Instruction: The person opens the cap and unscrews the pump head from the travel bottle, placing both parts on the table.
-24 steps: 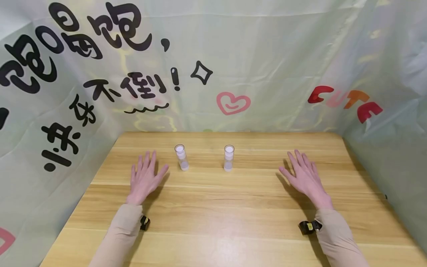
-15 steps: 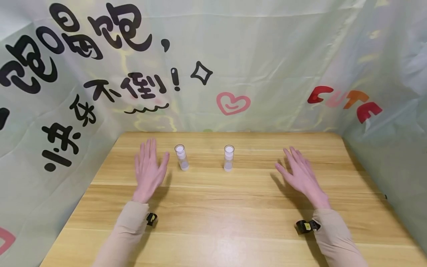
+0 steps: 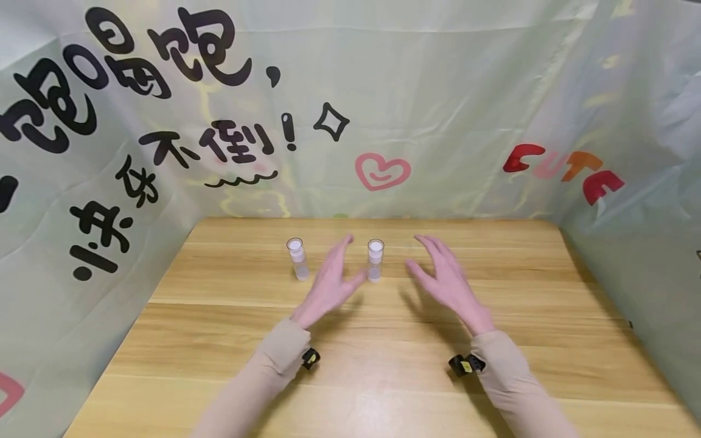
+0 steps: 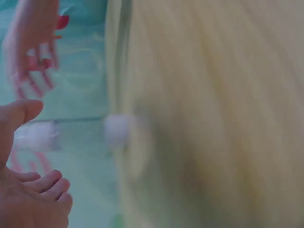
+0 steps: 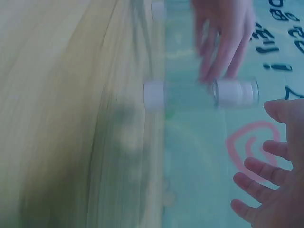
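Vial (image 3: pixel 375 260), frame centre: approach apparently in hand.
My left hand (image 3: pixel 327 285) and right hand (image 3: pixel 446 281): empty, unclenched; next move likely requires gripping.

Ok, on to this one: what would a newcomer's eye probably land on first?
Probably the bold black lettering across the upper left of the pale backdrop. Next, the left hand and right hand, both open over the wooden table. The right clear tube stands between them, gripped by neither, and the left clear tube stands to the left of both hands.
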{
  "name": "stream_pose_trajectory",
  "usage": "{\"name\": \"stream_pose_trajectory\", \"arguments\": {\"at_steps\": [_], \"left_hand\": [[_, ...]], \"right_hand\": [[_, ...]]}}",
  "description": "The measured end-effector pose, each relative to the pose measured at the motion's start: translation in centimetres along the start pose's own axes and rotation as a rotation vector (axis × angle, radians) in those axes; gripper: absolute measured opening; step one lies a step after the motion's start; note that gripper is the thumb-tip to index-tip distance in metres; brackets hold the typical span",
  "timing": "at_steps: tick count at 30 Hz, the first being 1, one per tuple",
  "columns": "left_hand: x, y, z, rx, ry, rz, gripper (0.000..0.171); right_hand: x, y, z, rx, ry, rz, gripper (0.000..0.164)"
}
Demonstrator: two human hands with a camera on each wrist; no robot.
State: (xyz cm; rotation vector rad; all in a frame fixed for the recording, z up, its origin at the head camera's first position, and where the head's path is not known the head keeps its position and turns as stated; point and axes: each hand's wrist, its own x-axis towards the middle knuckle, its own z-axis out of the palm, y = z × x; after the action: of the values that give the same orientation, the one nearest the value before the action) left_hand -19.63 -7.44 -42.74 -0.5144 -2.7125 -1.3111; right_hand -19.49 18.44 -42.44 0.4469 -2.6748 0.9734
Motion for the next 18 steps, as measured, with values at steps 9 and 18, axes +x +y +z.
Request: {"name": "stream_pose_trajectory", "arguments": {"at_steps": [9,18], "left_hand": [[2.3,-2.2,5.6,-0.312,-0.090,-0.132,0.087],[3.3,-2.3,7.2,-0.221,0.022,-0.040,0.032]], "right_hand": [[2.4,-3.3,4.0,0.095,0.008,-0.075,0.061],[3.4,-3.9,5.7,0.133,0.094,-0.131,0.052]]}}
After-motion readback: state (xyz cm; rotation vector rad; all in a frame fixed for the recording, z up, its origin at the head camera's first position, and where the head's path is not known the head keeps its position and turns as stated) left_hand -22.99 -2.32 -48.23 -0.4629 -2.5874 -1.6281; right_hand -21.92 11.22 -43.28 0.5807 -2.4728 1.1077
